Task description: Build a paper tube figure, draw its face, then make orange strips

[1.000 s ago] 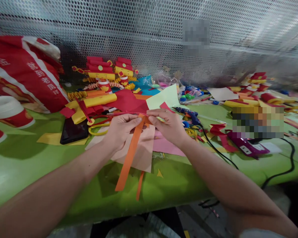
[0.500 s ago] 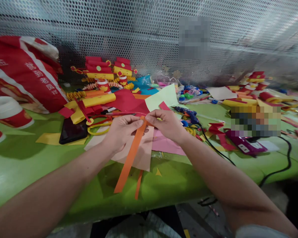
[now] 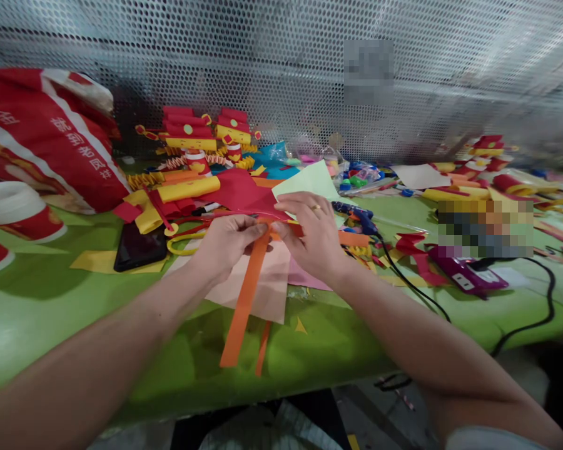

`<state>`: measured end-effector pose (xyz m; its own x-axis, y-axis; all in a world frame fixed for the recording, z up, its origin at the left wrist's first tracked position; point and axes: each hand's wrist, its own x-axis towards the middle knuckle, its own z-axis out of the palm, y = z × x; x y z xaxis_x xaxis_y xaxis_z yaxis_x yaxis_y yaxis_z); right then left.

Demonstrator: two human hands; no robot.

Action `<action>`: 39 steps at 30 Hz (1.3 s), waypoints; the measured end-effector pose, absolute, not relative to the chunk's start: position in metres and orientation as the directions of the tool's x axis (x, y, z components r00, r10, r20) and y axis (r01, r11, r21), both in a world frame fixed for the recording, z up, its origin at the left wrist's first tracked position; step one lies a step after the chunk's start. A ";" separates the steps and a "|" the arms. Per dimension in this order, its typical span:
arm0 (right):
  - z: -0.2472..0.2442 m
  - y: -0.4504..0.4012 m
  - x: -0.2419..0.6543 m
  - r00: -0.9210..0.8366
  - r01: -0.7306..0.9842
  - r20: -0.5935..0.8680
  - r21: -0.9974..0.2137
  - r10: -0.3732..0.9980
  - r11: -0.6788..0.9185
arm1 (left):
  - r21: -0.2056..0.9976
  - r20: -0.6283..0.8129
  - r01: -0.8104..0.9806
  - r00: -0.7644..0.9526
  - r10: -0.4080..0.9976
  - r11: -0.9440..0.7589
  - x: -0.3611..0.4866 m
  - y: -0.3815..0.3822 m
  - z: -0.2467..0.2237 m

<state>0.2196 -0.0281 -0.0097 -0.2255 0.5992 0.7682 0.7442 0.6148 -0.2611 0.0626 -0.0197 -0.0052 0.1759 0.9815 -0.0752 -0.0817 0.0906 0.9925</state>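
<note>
My left hand [image 3: 228,244] pinches the upper end of an orange paper strip [image 3: 244,306] between thumb and fingers. The strip slants down toward me over a pale pink sheet [image 3: 267,287]. At that end another orange length [image 3: 354,239] runs off sideways to the right, passing behind my right hand [image 3: 312,234]. The right thumb presses near the crossing, and its fingers curve above and behind the strip. How the two lengths join is hidden by my fingers. A narrower orange strip [image 3: 263,349] hangs by the table's front edge.
Yellow-handled scissors [image 3: 181,245] and a black phone [image 3: 141,245] lie left of my hands. Right are a blue glue gun [image 3: 356,214] with a cord and a purple box [image 3: 469,272]. Paper-and-cup figures [image 3: 190,140] stand behind, beside a red bag [image 3: 51,137].
The sideways orange length now shows to the right, past my right hand. My right fingers have lifted and spread from their pinch at the strip's top. The left hand has barely moved.
</note>
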 end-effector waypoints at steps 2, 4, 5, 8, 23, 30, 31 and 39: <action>-0.010 -0.037 0.220 -0.328 0.672 0.791 -0.189 0.517 0.716 | 0.983 -0.101 -0.135 0.145 0.984 0.121 0.059 -0.015 -0.004; -0.014 -0.043 0.218 -0.487 0.546 0.708 -0.210 0.511 0.811 | 0.972 -0.116 -0.190 0.124 0.986 0.138 0.055 -0.010 -0.004; -0.017 -0.043 0.217 -0.541 0.499 0.644 -0.270 0.540 0.823 | 0.966 -0.118 -0.217 0.120 0.986 0.142 0.054 -0.007 -0.004; -0.029 -0.031 0.215 -0.497 0.481 0.439 -0.578 0.748 0.659 | 0.951 -0.129 -0.265 0.137 0.982 0.161 0.051 -0.004 -0.004; -0.044 -0.001 0.226 -0.503 -0.301 0.134 -0.953 0.854 -0.028 | 0.938 -0.169 -0.229 0.350 0.921 0.259 0.056 -0.015 -0.003; -0.044 0.003 0.230 -0.494 -0.355 0.149 -0.934 0.857 -0.042 | 0.928 -0.187 -0.228 0.397 0.898 0.294 0.055 -0.014 -0.003; -0.044 0.002 0.229 -0.492 -0.352 0.149 -0.935 0.858 -0.039 | 0.928 -0.190 -0.223 0.402 0.896 0.297 0.056 -0.014 -0.004; -0.041 -0.003 0.220 -0.420 -0.324 0.077 -0.944 0.904 -0.070 | 0.922 -0.229 -0.187 0.445 0.866 0.340 0.056 -0.013 -0.006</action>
